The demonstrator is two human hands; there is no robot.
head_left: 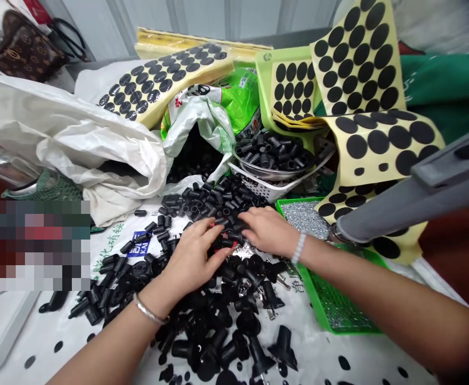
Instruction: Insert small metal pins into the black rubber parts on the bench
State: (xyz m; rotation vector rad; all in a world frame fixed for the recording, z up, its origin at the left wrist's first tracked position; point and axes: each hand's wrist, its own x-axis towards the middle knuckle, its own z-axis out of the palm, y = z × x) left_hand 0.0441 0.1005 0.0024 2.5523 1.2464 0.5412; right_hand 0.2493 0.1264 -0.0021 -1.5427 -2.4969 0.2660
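My left hand (190,259) lies with its fingers spread on a heap of short black rubber tubes (212,200), and a silver bangle circles its wrist. My right hand (268,231) reaches in from the other side, its fingertips among the same tubes, and a white bead bracelet sits on its wrist. Whether it pinches a tube is hidden by the fingers. Just below both hands lies a mass of larger flared black rubber parts (234,321), with small metal pieces among them. All of this rests on a printed white sheet (310,358).
A steel bowl of black tubes (272,152) sits in a white plastic basket (258,184). A green tray of metal bits (322,283) stands at right, below a grey bar (419,200). Sheets of black adhesive dots (358,59) and a white sack (78,139) crowd the back.
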